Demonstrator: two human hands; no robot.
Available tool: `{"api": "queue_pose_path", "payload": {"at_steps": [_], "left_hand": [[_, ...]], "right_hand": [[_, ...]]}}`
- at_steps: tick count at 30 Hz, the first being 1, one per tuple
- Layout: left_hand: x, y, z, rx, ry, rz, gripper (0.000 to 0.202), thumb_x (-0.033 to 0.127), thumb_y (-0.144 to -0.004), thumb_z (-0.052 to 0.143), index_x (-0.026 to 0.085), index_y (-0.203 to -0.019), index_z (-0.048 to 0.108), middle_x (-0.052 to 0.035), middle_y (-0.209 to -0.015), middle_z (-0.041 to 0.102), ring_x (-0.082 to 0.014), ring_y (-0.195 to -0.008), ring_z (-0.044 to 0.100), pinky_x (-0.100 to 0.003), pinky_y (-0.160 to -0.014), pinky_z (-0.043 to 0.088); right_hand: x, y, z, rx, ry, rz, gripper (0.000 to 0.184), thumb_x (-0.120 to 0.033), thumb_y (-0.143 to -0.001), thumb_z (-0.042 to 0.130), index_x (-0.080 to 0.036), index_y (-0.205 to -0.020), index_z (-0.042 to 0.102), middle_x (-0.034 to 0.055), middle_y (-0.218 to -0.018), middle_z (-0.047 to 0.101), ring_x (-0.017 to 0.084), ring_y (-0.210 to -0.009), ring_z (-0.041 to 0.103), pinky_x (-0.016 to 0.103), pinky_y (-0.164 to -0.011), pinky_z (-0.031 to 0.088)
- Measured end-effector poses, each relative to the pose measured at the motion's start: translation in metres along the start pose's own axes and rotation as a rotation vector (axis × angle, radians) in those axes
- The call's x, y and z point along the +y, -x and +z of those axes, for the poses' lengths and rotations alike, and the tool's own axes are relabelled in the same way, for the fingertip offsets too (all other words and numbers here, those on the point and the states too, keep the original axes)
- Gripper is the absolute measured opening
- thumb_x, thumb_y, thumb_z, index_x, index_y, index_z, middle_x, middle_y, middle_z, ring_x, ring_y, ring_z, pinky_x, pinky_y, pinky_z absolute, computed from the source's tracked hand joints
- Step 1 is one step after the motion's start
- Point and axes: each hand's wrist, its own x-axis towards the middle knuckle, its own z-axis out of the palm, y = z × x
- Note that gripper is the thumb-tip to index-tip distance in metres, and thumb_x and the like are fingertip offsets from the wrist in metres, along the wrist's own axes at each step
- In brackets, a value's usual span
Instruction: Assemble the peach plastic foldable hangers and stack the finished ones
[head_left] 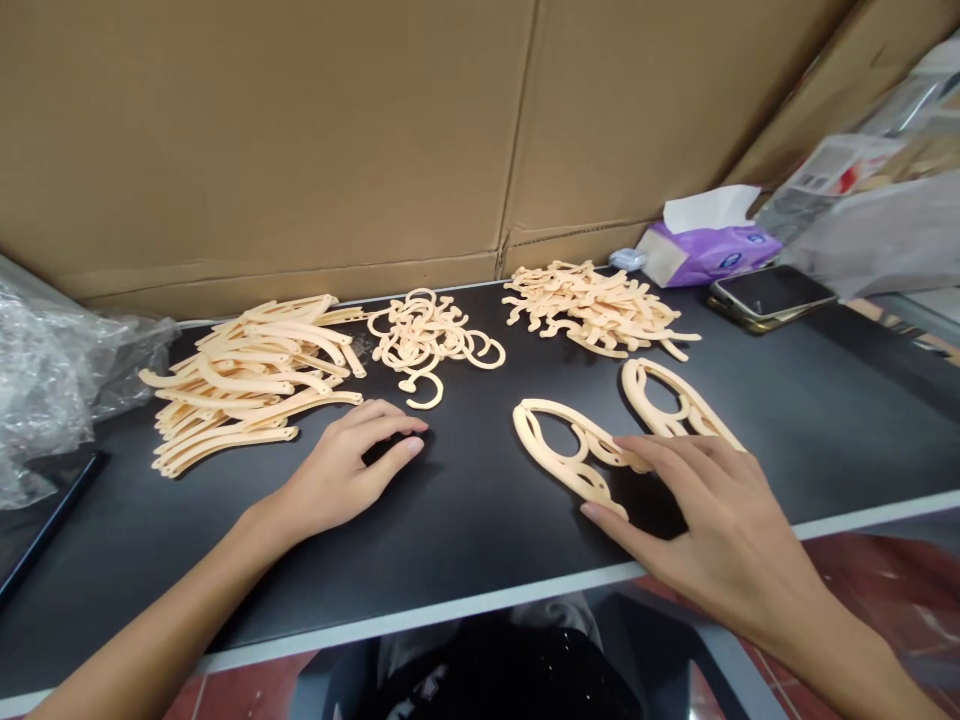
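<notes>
My left hand rests on the black table, fingers spread and empty, just right of a pile of long curved peach plastic arms and below a heap of peach hooks. My right hand lies open with fingers stretched over the near end of two assembled peach hanger pieces, its fingertips touching the left one. The second piece lies just right of it. A third pile of small peach connector parts sits behind them.
Cardboard sheets wall off the back of the table. A purple tissue pack and a phone lie at the back right. Crumpled clear plastic bags lie on the left. A blurred plastic-wrapped stack stands at the far right.
</notes>
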Motion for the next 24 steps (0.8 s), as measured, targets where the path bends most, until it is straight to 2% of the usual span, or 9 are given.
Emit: {"api": "queue_pose_path", "payload": {"at_steps": [3, 7, 11, 15, 18, 20, 24], "left_hand": [[0.000, 0.000, -0.001, -0.003, -0.006, 0.000, 0.029, 0.039, -0.100, 0.051, 0.023, -0.113, 0.071, -0.0064, -0.110, 0.069, -0.0206, -0.102, 0.063, -0.032, -0.094, 0.049], [0.000, 0.001, -0.001, -0.001, -0.014, 0.007, 0.029, 0.038, -0.100, 0.052, 0.023, -0.112, 0.072, -0.0060, -0.110, 0.069, -0.0200, -0.101, 0.064, -0.031, -0.094, 0.049], [0.000, 0.001, -0.001, -0.009, -0.016, 0.007, 0.029, 0.039, -0.100, 0.052, 0.022, -0.112, 0.072, -0.0059, -0.111, 0.069, -0.0198, -0.102, 0.064, -0.030, -0.094, 0.048], [-0.001, 0.000, 0.000, -0.011, -0.022, 0.004, 0.030, 0.040, -0.100, 0.051, 0.023, -0.113, 0.071, -0.0062, -0.110, 0.069, -0.0202, -0.101, 0.064, -0.031, -0.094, 0.049], [-0.002, 0.001, 0.000, -0.015, -0.024, 0.002, 0.029, 0.040, -0.100, 0.050, 0.023, -0.113, 0.071, -0.0063, -0.111, 0.069, -0.0203, -0.102, 0.064, -0.032, -0.094, 0.050], [-0.002, 0.001, 0.000, -0.011, -0.023, 0.002, 0.029, 0.040, -0.100, 0.051, 0.023, -0.113, 0.071, -0.0063, -0.111, 0.069, -0.0204, -0.102, 0.064, -0.032, -0.095, 0.050], [-0.002, 0.001, 0.000, -0.015, -0.016, -0.001, 0.029, 0.040, -0.100, 0.051, 0.023, -0.113, 0.071, -0.0061, -0.111, 0.068, -0.0203, -0.102, 0.064, -0.031, -0.095, 0.049]], "right_hand": [[0.000, -0.001, 0.001, -0.003, 0.029, 0.005, 0.046, -0.048, -0.088, 0.065, -0.016, -0.119, 0.060, 0.0134, -0.103, 0.071, 0.034, -0.098, 0.060, 0.050, -0.083, 0.048], [-0.002, -0.005, -0.006, 0.054, 0.029, -0.021, 0.036, -0.040, -0.086, 0.070, -0.016, -0.112, 0.063, 0.0117, -0.096, 0.073, 0.030, -0.090, 0.063, 0.046, -0.082, 0.051], [0.002, -0.011, -0.024, 0.197, 0.046, -0.032, 0.028, -0.034, -0.082, 0.073, -0.017, -0.103, 0.065, 0.0088, -0.087, 0.073, 0.025, -0.079, 0.064, 0.040, -0.077, 0.053], [0.021, -0.011, -0.036, 0.374, 0.193, 0.037, 0.026, -0.036, -0.080, 0.076, -0.017, -0.098, 0.068, 0.0076, -0.081, 0.074, 0.024, -0.073, 0.067, 0.036, -0.068, 0.054], [0.041, -0.007, -0.030, 0.483, 0.372, 0.156, 0.031, -0.045, -0.079, 0.076, -0.019, -0.094, 0.071, 0.0063, -0.075, 0.075, 0.026, -0.068, 0.069, 0.037, -0.066, 0.054], [0.051, -0.005, -0.022, 0.521, 0.454, 0.187, 0.033, -0.050, -0.078, 0.075, -0.019, -0.089, 0.071, 0.0059, -0.070, 0.074, 0.026, -0.065, 0.069, 0.037, -0.064, 0.054], [0.056, -0.001, -0.006, 0.430, 0.448, 0.142, 0.031, -0.045, -0.080, 0.075, -0.016, -0.088, 0.070, 0.0095, -0.073, 0.075, 0.026, -0.068, 0.069, 0.035, -0.067, 0.052]]}}
